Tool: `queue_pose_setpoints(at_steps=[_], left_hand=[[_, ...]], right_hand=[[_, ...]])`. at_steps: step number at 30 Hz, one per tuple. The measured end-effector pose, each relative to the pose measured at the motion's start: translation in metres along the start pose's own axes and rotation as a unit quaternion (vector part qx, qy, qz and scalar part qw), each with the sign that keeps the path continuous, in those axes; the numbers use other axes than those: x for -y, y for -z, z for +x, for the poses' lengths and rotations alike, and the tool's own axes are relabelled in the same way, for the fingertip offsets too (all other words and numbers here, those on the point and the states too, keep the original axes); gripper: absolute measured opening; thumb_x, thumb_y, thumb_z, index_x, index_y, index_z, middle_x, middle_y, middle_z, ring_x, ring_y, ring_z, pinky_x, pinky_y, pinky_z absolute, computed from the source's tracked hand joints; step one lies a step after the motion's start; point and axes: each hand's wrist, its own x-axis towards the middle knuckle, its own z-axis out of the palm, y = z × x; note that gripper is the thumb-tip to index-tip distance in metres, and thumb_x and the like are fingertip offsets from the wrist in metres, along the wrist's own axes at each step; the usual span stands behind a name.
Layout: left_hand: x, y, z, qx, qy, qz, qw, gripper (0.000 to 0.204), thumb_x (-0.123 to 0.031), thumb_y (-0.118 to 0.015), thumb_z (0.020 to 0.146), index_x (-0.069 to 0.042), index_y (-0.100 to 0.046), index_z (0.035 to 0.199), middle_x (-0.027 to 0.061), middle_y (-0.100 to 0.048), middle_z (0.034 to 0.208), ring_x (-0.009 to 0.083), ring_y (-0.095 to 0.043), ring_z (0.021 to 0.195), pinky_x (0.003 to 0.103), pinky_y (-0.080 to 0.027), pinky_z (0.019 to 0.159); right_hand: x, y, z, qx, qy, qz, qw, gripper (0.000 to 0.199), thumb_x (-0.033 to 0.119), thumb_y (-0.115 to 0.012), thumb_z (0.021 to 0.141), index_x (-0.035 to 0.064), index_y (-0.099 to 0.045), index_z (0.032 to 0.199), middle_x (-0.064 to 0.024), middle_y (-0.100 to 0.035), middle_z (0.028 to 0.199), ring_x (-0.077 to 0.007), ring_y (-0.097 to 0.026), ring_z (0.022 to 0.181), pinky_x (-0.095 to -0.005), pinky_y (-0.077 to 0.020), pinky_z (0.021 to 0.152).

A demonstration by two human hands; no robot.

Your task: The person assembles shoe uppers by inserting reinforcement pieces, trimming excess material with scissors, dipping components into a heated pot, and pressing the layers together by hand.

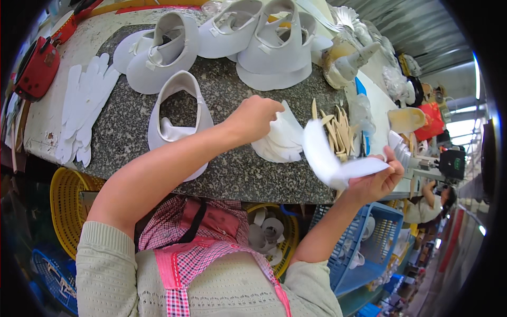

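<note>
My right hand (377,177) is closed on a white shoe upper (319,153), bent into a V and blurred by motion, at the right side of the stone slab. Closed fingers of my left hand (257,119) pinch the upper edge of a white curved piece in a fanned stack (277,142). Left of that stack, beneath my left forearm, stands another white shoe upper (182,90) with an open loop. Beside the raised piece lies a bunch of thin, pointed beige strips (340,129).
Several white uppers (274,47) line the slab's far side. Flat white cutouts (84,105) and a red round container (37,68) are at the left. A glue-stained bottle (348,63) stands far right. Below the edge are yellow (66,211) and blue baskets (369,264). Another person (430,206) sits farther right.
</note>
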Motion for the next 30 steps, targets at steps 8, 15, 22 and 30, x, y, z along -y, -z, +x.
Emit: queue_pose_setpoints(at_steps=[8,15,22,30], left_hand=[[-0.049,0.009,-0.01,0.083,0.029,-0.185,0.979,0.073,-0.051,-0.045,0.092,-0.001,-0.023,0.141,0.021,-0.036,0.138,0.0299,-0.042,0.122,0.037,-0.032,0.103],[-0.024,-0.003,-0.009,-0.038,0.032,-0.364,0.93,0.07,-0.014,-0.068,0.077,-0.005,-0.033,0.136,0.0222,-0.049,0.125,0.0322,-0.051,0.111,0.038,-0.041,0.094],[-0.016,-0.005,-0.027,-0.084,0.06,0.279,0.955,0.08,-0.03,-0.075,0.07,-0.014,-0.034,0.137,0.0209,-0.032,0.139,0.0366,-0.027,0.13,0.046,-0.029,0.104],[-0.031,0.061,-0.139,0.217,0.003,0.052,0.975,0.041,-0.029,-0.078,0.067,-0.005,-0.066,0.098,0.0124,-0.065,0.078,0.0245,-0.064,0.075,0.034,-0.049,0.068]], right_hand=[[-0.009,-0.036,-0.01,0.087,-0.008,0.074,0.993,0.023,0.02,-0.062,0.088,0.0048,-0.045,0.092,-0.015,-0.06,0.082,-0.0174,-0.057,0.074,-0.0274,-0.0467,0.069],[-0.009,-0.029,-0.018,0.146,-0.075,0.165,0.973,0.016,0.019,-0.055,0.091,0.0066,-0.047,0.095,-0.0099,-0.055,0.085,-0.0176,-0.054,0.081,-0.0292,-0.0476,0.072],[0.008,0.003,-0.018,-0.025,-0.104,0.065,0.992,0.032,-0.006,-0.058,0.072,0.0043,-0.051,0.102,-0.0077,-0.054,0.093,-0.0166,-0.053,0.087,-0.0323,-0.0436,0.082],[0.058,-0.085,-0.105,0.252,-0.36,0.106,0.892,0.041,-0.007,-0.067,0.069,-0.0008,-0.048,0.105,-0.0112,-0.054,0.097,-0.0146,-0.053,0.089,-0.0263,-0.0433,0.077]])
